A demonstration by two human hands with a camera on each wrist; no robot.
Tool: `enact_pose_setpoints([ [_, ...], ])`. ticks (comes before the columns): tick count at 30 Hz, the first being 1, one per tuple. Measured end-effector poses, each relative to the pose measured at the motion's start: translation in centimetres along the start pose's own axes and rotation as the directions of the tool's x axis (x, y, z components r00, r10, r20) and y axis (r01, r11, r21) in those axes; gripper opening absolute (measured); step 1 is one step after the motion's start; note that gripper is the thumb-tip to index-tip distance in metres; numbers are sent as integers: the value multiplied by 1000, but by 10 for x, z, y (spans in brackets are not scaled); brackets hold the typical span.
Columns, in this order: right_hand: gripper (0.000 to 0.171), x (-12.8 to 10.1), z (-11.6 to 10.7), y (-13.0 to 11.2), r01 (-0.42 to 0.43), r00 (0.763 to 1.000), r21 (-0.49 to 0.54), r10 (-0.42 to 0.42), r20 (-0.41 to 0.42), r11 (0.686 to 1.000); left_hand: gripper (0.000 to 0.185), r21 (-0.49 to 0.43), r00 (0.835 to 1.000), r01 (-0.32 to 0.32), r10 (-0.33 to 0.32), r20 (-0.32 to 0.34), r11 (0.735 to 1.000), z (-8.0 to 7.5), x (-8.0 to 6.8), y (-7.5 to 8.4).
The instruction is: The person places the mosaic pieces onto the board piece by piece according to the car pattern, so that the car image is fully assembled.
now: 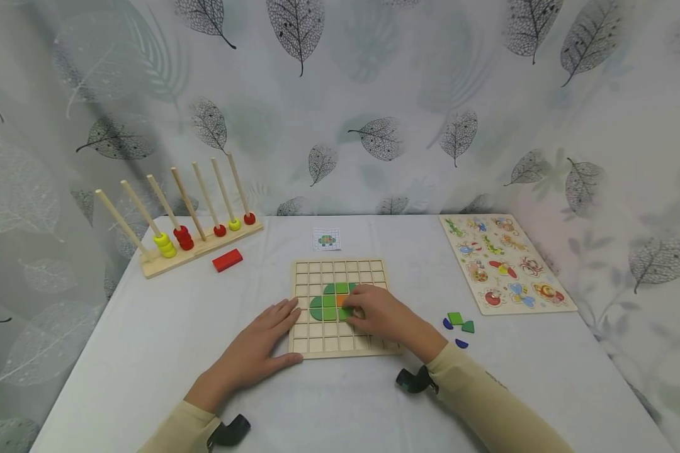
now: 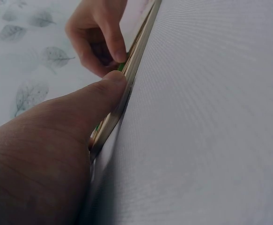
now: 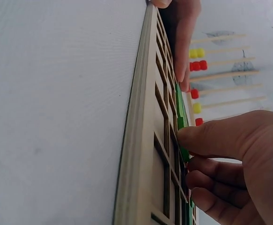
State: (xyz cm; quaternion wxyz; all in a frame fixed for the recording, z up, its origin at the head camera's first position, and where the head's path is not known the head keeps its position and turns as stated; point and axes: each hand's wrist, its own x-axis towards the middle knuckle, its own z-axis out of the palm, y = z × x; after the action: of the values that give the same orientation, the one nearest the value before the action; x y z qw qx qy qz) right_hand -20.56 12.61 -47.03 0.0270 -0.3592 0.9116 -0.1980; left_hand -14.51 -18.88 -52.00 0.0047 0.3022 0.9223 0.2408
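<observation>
A wooden grid board (image 1: pixel 308 346) lies on the table, with green tiles (image 1: pixel 329 306) and an orange tile (image 1: pixel 341 300) set together around its middle. My right hand (image 1: pixel 382 318) reaches over the board from the right, its thumb and fingertips pinching a green tile (image 1: pixel 347 312) at the grid. That tile's green edge (image 2: pixel 121 66) peeks out under the fingertips in the left wrist view. My left hand (image 1: pixel 260 340) rests along the board's left edge, fingers extended and thumb (image 2: pixel 109 86) at the front corner.
Behind the board lies a small pattern card (image 1: pixel 326 239). A peg stand (image 1: pixel 204 246) with red and yellow beads is at back left, near a red block (image 1: pixel 227 260). To the right are loose green (image 1: pixel 455 318) and blue pieces (image 1: pixel 461 343), and an insect puzzle board (image 1: pixel 498 267).
</observation>
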Motion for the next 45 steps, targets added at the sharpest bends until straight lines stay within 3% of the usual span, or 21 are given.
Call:
enact_pose_setpoints([
  [30,19,4,6,2,-36,999,18,36,-15,999,93,-15,1000,0,0,-7,1000,1,0,0],
  [37,18,-6,-4,6,-72,997,22,72,-38,997,93,-9,1000,3,-3,-5,1000,1,0,0],
  [45,23,-23,-25,14,-52,995,84,59,-78,995,93,-11,1000,10,-10,-5,1000,-1,0,2],
])
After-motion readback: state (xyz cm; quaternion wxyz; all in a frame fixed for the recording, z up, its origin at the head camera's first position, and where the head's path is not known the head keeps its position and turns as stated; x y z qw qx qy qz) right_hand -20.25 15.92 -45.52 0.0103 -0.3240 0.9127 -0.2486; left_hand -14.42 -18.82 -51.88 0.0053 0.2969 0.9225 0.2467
